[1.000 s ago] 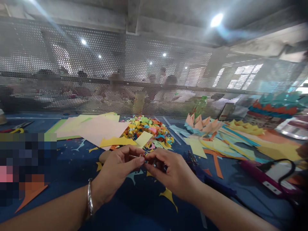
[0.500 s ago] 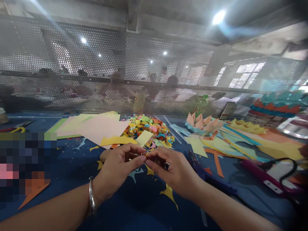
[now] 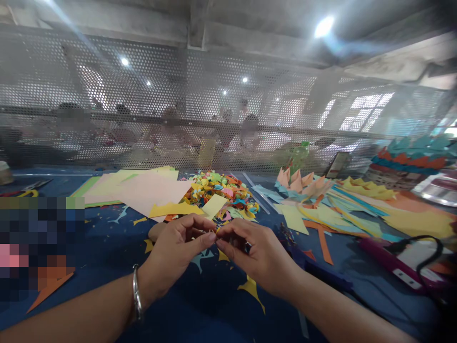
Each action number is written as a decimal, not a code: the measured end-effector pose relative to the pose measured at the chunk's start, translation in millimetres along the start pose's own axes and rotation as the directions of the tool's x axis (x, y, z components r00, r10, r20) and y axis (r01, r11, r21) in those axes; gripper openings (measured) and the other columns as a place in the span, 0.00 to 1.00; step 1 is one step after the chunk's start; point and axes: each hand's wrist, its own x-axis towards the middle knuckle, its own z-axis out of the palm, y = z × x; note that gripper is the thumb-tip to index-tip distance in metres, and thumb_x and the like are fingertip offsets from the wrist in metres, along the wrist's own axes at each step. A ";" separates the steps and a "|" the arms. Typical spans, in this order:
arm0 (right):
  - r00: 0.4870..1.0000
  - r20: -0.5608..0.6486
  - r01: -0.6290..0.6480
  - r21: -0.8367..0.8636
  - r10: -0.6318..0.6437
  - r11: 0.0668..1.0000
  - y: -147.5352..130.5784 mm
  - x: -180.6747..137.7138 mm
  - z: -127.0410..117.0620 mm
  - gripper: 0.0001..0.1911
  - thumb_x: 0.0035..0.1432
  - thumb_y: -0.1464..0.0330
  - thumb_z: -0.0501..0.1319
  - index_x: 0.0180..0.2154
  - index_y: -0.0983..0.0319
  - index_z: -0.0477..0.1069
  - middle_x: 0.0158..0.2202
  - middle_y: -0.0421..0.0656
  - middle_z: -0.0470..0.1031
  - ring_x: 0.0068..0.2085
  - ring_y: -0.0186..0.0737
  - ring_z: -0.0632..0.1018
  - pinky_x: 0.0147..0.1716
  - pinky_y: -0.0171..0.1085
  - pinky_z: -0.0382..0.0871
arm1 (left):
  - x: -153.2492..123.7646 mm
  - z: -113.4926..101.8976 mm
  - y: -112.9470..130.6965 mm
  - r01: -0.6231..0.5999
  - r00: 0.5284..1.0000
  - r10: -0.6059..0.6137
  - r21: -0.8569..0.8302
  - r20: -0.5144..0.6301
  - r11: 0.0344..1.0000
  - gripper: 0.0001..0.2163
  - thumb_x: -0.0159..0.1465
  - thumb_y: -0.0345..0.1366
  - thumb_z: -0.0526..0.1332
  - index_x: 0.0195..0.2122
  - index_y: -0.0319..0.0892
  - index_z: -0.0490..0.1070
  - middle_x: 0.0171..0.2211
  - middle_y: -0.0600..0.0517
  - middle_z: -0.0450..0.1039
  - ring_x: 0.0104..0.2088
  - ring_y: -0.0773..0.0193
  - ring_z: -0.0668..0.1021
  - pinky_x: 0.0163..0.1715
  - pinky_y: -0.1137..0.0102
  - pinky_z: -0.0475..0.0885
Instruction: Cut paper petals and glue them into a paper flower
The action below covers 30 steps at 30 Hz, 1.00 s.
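My left hand (image 3: 182,245), with a silver bangle at the wrist, is closed in a pinch of thumb and fingers. Facing it, my right hand (image 3: 252,247) pinches too, and the fingertips of both meet. A tiny pale yellowish bit (image 3: 214,232) shows between them, too small and covered to name. Beneath the hands, yellow paper scraps (image 3: 252,288) and a light blue scrap (image 3: 200,259) lie on the dark blue tabletop (image 3: 185,307). Just beyond the fingers is a heap of small colourful paper cuttings (image 3: 221,188), with a pale yellow paper piece (image 3: 214,206) leaning on its front.
Paper sheets (image 3: 143,190) lie left of the heap, scissors (image 3: 30,190) farther left. A dark blue glue gun (image 3: 323,269) lies beside my right forearm. Folded paper crowns (image 3: 300,181), paper strips and a purple power strip (image 3: 389,262) are on the right. A perforated metal screen (image 3: 143,95) stands behind.
Both hands stay in nearly the same place, fingertips still together. The fingers have shifted very slightly around the tiny bit; nothing else on the table has moved.
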 end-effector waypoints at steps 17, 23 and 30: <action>0.999 0.031 -0.019 -0.013 0.020 1.000 1.4 -0.2 1.2 0.07 0.59 0.65 0.57 0.34 0.62 0.70 0.27 0.40 0.69 0.25 0.33 0.68 0.24 0.33 0.62 | 0.8 -0.5 -2.6 -0.041 0.999 0.040 0.081 0.014 0.996 0.07 0.54 0.36 0.64 0.34 0.41 0.72 0.32 0.51 0.74 0.33 0.65 0.75 0.36 0.68 0.69; 1.000 0.024 -0.008 -0.003 0.008 1.000 1.6 0.3 1.1 0.06 0.59 0.67 0.56 0.33 0.61 0.69 0.27 0.40 0.69 0.27 0.33 0.68 0.25 0.33 0.62 | 2.2 -1.9 -4.9 -0.107 0.994 0.104 0.187 0.027 0.977 0.06 0.56 0.36 0.62 0.34 0.42 0.72 0.31 0.50 0.75 0.31 0.64 0.75 0.34 0.68 0.70; 1.000 0.014 0.010 -0.040 -0.009 0.999 2.0 0.7 1.6 0.06 0.59 0.69 0.55 0.31 0.61 0.69 0.26 0.40 0.69 0.27 0.34 0.68 0.25 0.33 0.61 | -0.2 -1.9 -2.8 -0.153 0.988 0.151 0.289 0.030 0.945 0.05 0.57 0.34 0.61 0.34 0.42 0.72 0.32 0.49 0.76 0.32 0.63 0.76 0.34 0.67 0.71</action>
